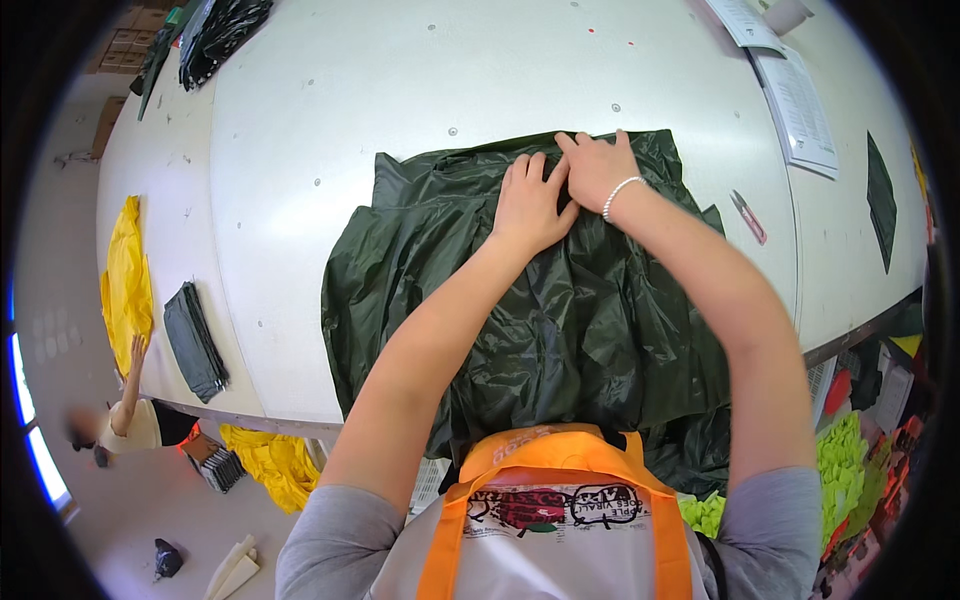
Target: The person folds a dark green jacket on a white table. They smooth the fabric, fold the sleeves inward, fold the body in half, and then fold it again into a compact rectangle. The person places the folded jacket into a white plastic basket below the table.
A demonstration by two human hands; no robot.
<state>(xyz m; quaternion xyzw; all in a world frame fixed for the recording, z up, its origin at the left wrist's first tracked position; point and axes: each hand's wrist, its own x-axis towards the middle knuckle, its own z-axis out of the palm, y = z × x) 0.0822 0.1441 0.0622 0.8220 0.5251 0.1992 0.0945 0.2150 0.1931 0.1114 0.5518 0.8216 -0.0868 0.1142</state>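
A large piece of shiny dark green fabric, thin and creased, lies across the table in front of me and hangs over its near edge. Its kind of garment or cover cannot be made out. My left hand rests on it near the far edge, fingers spread and pressed down. Close beside it, almost touching, my right hand bends over the far edge with its fingers apart on the fabric. A bracelet of white beads circles the right wrist. Small thread snips with a red handle lie to the right of the fabric.
White table; papers at far right, a flat dark green piece beyond. To the left lie a folded dark green stack and yellow fabric, which another person's hand reaches. Black bundle at far left.
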